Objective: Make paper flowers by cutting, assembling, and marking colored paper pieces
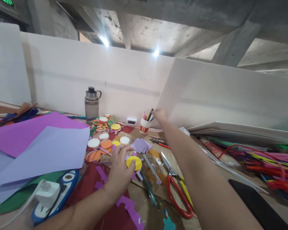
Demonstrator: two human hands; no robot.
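My left hand (121, 164) pinches a yellow paper disc (132, 163), its thumb on the face and its fingers behind. Small purple and white paper strips stick out around the disc's edge. At the far side of the table, my right hand (160, 116) reaches to a white and red paper cup (145, 125) of pens. Its fingers close on a dark-and-white pen (151, 115) whose lower end stays inside the cup. Below the right forearm lie red-handled scissors (175, 185), partly over a yellow-handled tool (186, 191).
A water bottle (91, 105) stands at the back left, near large purple sheets (45, 153). Orange discs (106, 144), white discs (93, 143) and lilac paper squares (141, 145) lie mid-table. A white plug (48, 193) sits front left; a black phone-like slab (256, 204) lies right.
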